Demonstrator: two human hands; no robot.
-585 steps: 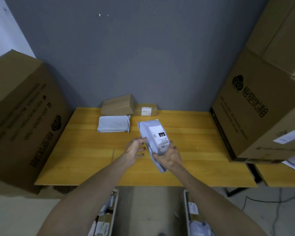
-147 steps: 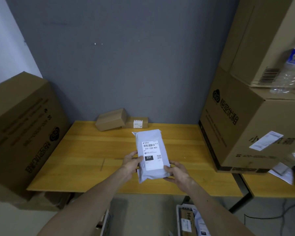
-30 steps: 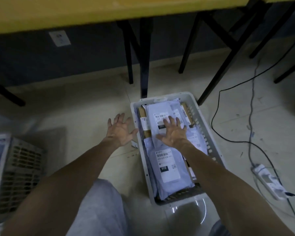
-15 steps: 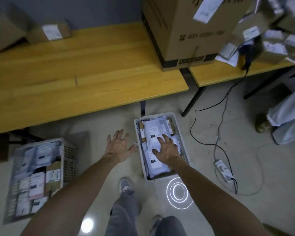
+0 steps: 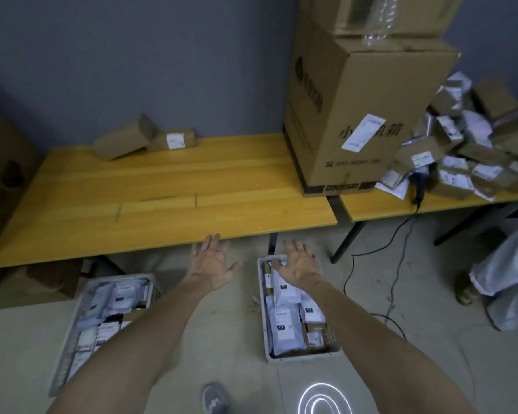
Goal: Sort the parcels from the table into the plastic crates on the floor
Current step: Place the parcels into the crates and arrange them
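- Raised off the right crate since the earlier frame: left grip, right grip, both released, holding nothing.
- Deposited: white parcels in that crate, lower centre; left crate, lower left, also filled.
- Outstanding: two brown parcels on bench, upper left.

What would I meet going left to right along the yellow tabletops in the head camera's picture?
In order: tilted plain brown box → brown box with a white label → tall cardboard carton → heap of small parcels.
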